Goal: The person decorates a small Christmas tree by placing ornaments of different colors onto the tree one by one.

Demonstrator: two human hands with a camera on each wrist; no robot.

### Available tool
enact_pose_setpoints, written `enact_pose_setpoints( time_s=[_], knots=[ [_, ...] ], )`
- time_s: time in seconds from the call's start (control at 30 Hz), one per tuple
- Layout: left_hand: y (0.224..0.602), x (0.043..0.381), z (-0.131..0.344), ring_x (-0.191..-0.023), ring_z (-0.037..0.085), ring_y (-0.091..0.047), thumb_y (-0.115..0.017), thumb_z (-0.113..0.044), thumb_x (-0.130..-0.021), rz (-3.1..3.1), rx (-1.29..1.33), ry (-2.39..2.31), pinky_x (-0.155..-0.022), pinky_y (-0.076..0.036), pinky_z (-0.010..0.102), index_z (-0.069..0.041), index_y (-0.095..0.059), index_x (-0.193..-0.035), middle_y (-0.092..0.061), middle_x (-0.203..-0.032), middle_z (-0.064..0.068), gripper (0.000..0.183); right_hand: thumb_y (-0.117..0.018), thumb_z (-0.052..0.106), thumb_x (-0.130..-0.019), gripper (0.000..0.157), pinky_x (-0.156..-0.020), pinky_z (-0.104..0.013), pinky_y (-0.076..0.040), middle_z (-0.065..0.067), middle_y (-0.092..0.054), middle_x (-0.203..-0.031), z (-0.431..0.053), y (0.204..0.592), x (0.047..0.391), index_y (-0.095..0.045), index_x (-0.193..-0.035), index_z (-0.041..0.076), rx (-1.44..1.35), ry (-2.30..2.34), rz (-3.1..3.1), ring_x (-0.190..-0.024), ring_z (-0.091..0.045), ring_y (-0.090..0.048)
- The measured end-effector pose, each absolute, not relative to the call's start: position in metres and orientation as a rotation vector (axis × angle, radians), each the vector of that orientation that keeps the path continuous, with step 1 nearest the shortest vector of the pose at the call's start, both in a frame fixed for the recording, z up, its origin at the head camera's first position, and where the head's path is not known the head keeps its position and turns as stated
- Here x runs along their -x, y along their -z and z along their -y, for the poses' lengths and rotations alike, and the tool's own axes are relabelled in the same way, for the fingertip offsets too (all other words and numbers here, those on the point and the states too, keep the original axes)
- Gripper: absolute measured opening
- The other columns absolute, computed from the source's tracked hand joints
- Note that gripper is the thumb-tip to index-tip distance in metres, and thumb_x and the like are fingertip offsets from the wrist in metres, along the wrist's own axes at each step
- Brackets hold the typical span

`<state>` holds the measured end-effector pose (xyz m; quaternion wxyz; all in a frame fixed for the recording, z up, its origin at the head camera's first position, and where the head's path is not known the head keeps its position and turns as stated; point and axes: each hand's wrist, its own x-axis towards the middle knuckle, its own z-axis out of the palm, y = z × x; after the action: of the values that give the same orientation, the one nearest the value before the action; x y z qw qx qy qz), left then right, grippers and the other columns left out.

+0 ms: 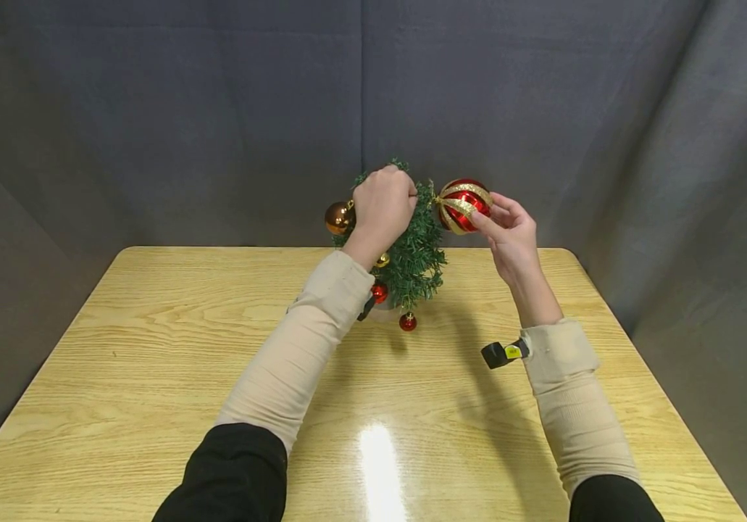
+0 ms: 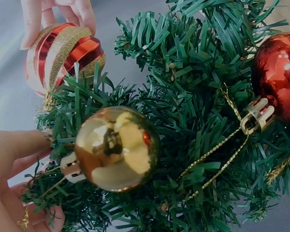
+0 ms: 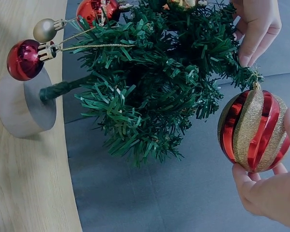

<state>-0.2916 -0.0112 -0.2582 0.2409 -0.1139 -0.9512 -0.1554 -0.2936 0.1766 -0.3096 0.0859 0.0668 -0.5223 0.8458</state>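
A small green artificial Christmas tree point(image 1: 417, 243) stands near the far side of the table. My left hand point(image 1: 384, 206) grips one of its upper branches; in the left wrist view its fingers point(image 2: 19, 150) curl round the green tips. My right hand point(image 1: 513, 235) holds a large red bauble with gold glitter stripes point(image 1: 464, 206) between thumb and fingers. In the right wrist view the striped bauble point(image 3: 253, 130) has its cap right at a branch tip, just below the left hand's fingers point(image 3: 253, 41). A shiny gold bauble point(image 2: 117, 149) hangs close by the left hand.
Other baubles hang on the tree: a brown one point(image 1: 339, 217), a red one point(image 1: 408, 321) low down, and a small pale gold one point(image 3: 45, 30). The trunk sits in a round grey base point(image 3: 26, 104) on the wooden table point(image 1: 171, 326). Grey curtains point(image 1: 216, 130) hang behind.
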Motion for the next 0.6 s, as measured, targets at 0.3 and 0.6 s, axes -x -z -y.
enact_pose_setpoints(
  time_s=[0.3,0.6],
  knots=[
    [0.254,0.29,0.011,-0.051,0.012,-0.033,-0.051,-0.018,-0.089,2.622,0.317,0.481,-0.044,-0.021,0.024,-0.016,-0.049,-0.052,-0.042,-0.064,-0.001,0.037,-0.061,-0.012,-0.077,0.032,-0.074,-0.019,-0.048,-0.01,-0.049,-0.1,-0.175,0.308,0.291,-0.053,-0.104,0.004,-0.293,-2.363,1.644,-0.088,-0.016,-0.051],
    [0.246,0.287,0.006,-0.069,0.015,-0.055,-0.055,-0.034,-0.089,2.601,0.309,0.465,-0.051,-0.044,0.027,-0.018,-0.072,-0.089,-0.06,-0.083,0.0,0.024,-0.061,-0.013,-0.077,0.033,-0.072,-0.019,-0.048,-0.009,-0.05,-0.1,-0.175,0.307,0.289,-0.054,-0.104,0.005,-0.308,-2.291,1.689,-0.087,-0.016,-0.051]
  ],
)
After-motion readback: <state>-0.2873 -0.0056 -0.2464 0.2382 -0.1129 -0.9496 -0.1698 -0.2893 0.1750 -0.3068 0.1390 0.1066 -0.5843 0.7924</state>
